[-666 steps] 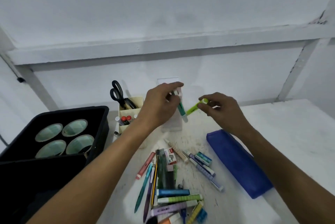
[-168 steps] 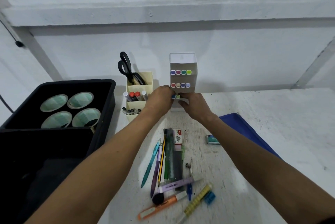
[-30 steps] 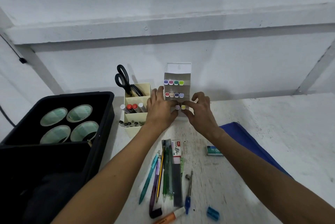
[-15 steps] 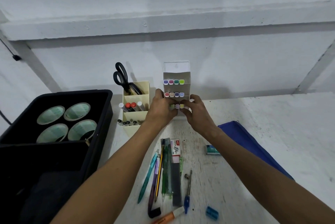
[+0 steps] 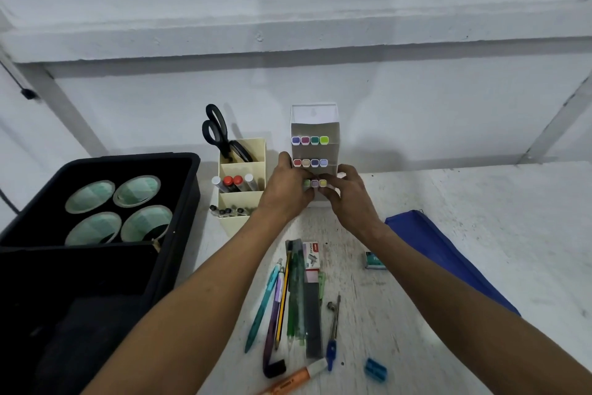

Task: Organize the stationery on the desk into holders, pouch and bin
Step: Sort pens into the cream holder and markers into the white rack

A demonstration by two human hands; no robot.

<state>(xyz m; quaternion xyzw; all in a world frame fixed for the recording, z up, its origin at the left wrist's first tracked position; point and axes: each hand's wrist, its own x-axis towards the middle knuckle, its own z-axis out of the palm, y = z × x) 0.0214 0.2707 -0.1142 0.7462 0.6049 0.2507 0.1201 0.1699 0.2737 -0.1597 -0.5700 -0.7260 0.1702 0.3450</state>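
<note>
Black bin [image 5: 179, 189] far left, 4 tape rolls [image 5: 118, 209] inside. Blue pouch [image 5: 448, 263] right, lying flat. Cream holder [image 5: 243, 199] with scissors [image 5: 217, 135] and markers. White tiered holder [image 5: 315, 129]: 4 highlighters in each of the top 2 rows, 3 in the bottom row [image 5: 315, 183]. Left hand [image 5: 285, 193] and right hand [image 5: 350, 199], fingers curled, pinch the bottom-row highlighters; step looks like seating them. Next probably the loose pens [image 5: 288, 295], to sort into holder or pouch.

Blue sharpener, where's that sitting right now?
In the head view, the blue sharpener lies on the desk near the bottom edge, just right of the compass and the orange marker.
</note>
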